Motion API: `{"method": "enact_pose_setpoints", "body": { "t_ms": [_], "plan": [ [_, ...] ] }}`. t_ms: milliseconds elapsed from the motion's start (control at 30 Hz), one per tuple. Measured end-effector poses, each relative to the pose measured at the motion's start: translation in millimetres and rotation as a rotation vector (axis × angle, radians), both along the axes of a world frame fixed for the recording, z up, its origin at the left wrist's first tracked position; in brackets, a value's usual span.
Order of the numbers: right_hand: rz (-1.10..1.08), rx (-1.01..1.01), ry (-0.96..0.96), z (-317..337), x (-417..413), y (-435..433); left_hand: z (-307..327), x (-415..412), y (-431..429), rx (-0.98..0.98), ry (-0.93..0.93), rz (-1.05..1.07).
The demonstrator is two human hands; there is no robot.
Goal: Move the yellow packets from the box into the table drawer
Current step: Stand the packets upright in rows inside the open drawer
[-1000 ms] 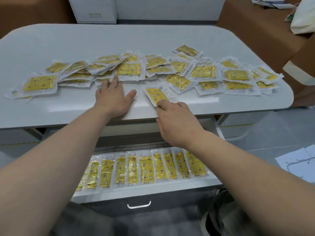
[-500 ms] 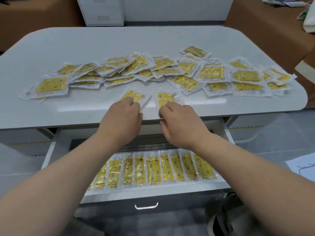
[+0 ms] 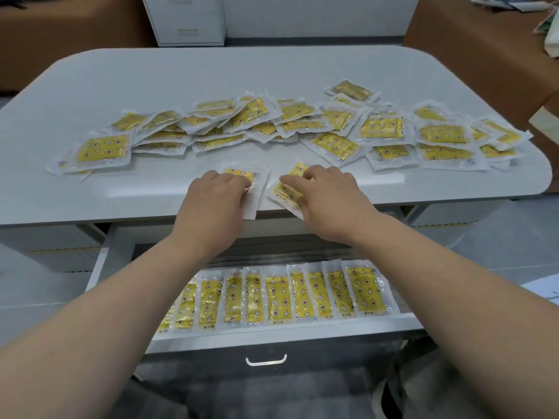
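Many yellow packets (image 3: 329, 128) lie scattered across the white table (image 3: 211, 77). My left hand (image 3: 216, 201) has its fingers curled on one yellow packet (image 3: 251, 189) at the table's front edge. My right hand (image 3: 329, 195) pinches a second yellow packet (image 3: 287, 193) beside it, its corner hanging over the edge. Below the edge the open drawer (image 3: 272, 331) holds a row of several yellow packets (image 3: 278, 294) standing side by side. My left forearm hides the row's left end.
A white cabinet (image 3: 184, 19) stands behind the table and brown cardboard boxes (image 3: 472, 40) at the back right. The drawer's handle (image 3: 266, 359) faces me. Sheets of paper (image 3: 544, 290) lie on the floor at the right.
Both hands have slid a packet each from the pile toward the table's front edge. The left hand went from flat on the table to fingers curled on its packet.
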State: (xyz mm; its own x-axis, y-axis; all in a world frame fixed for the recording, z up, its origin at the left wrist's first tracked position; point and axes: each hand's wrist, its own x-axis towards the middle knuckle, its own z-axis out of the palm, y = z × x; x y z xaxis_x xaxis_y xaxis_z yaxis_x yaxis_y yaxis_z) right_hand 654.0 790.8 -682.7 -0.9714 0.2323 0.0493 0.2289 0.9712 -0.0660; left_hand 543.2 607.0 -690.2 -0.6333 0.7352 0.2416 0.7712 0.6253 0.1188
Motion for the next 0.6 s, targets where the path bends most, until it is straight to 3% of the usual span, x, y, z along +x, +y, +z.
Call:
{"method": "enact_pose_setpoints", "body": {
  "t_ms": [333,600],
  "plan": [
    [-0.195,-0.282,-0.105,4,0,13,-1,6,4,0.067,-0.114,0.096],
    [-0.237,-0.365,-0.009,15,6,12,6,14,8,-0.016,-0.208,0.126]
  ]
}}
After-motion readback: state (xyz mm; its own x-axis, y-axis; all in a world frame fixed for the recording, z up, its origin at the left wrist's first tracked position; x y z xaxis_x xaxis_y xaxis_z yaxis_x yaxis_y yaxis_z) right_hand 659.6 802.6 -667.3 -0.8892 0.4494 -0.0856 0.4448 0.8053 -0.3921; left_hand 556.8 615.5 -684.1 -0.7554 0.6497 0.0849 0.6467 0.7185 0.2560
